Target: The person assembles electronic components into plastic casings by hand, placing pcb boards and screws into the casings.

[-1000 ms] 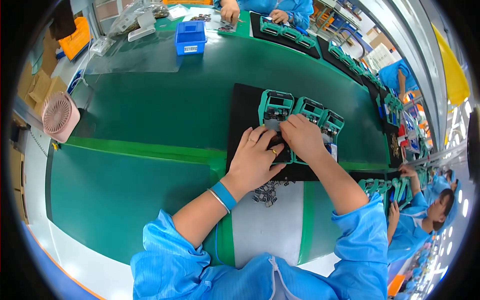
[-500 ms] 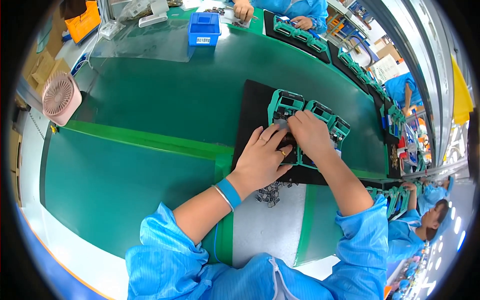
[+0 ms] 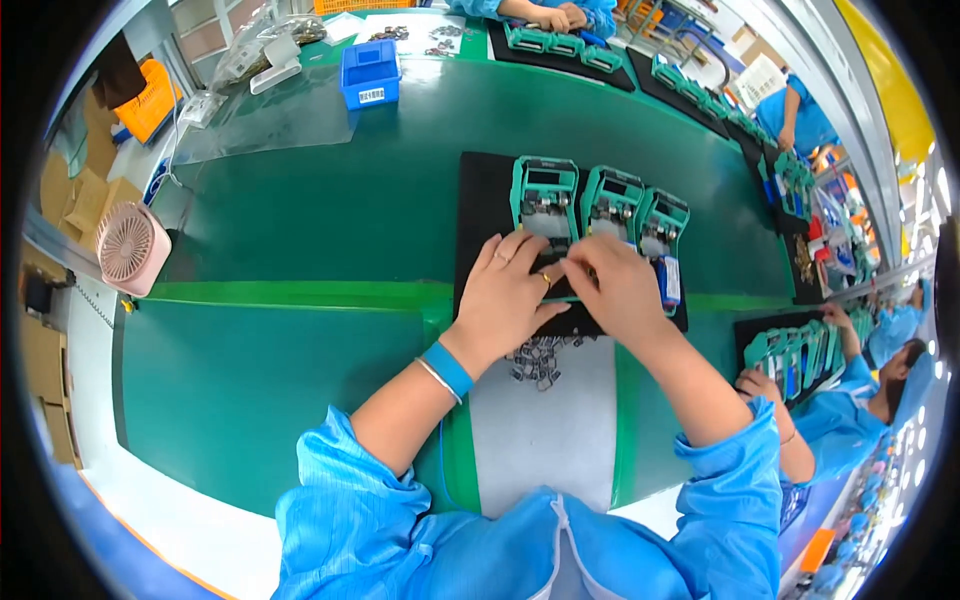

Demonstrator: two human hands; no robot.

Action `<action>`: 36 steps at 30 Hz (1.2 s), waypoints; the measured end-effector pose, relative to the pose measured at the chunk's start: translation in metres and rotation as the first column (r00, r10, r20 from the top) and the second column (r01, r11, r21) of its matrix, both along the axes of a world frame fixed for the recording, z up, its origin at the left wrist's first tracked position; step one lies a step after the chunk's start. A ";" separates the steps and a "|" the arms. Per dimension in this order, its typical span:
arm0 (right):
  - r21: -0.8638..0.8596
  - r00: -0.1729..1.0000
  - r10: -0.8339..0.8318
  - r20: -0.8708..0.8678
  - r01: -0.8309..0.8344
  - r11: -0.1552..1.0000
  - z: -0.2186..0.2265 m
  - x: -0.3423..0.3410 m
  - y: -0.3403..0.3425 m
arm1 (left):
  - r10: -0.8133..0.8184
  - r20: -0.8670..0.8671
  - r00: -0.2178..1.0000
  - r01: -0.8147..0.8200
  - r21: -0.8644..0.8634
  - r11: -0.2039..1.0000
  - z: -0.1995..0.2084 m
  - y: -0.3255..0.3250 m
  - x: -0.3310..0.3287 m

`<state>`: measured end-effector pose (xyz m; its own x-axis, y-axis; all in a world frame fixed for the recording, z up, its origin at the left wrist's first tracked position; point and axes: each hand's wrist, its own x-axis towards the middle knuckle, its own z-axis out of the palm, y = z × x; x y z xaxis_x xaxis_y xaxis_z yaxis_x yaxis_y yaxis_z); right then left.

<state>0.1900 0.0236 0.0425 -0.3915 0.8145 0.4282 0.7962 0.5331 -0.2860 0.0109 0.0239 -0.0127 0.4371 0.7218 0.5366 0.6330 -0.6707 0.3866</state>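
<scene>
Three teal device housings stand side by side on a black mat (image 3: 484, 200). Over the near part of the leftmost housing (image 3: 546, 203) my left hand (image 3: 508, 290) rests, fingers spread and thumb apart. My right hand (image 3: 618, 290) is closed in a pinch beside the left index finger, at that housing's near end. Whatever lies between its fingertips is hidden. The middle housing (image 3: 613, 200) and the rightmost housing (image 3: 662, 222) show metal parts inside. Small dark metal pieces (image 3: 540, 362) lie in a pile below my hands, on a grey-white strip (image 3: 545, 440).
A blue bin (image 3: 369, 76) sits at the back of the green table (image 3: 300, 220); a pink fan (image 3: 133, 248) stands at the far left. Co-workers handle similar housings at the back (image 3: 560, 42) and on the right (image 3: 795, 355).
My right hand has come nearer to me, from the leftmost housing's middle toward its near end. The left hand remains over that housing. The whole view has shifted slightly.
</scene>
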 end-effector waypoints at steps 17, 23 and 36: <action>0.009 0.996 -0.070 -0.052 0.070 0.997 -0.062 0.013 -0.124 | -0.049 -0.232 0.972 0.062 0.050 0.997 0.048 0.001 0.012; 0.061 0.996 -0.039 0.077 0.034 0.998 -0.060 0.039 -0.129 | -0.144 -0.096 0.985 0.147 0.029 0.989 0.031 0.007 0.089; -0.168 0.984 0.160 0.078 -0.145 0.975 -0.043 0.061 -0.133 | -0.148 0.128 0.981 0.161 -0.094 0.983 0.034 0.022 0.075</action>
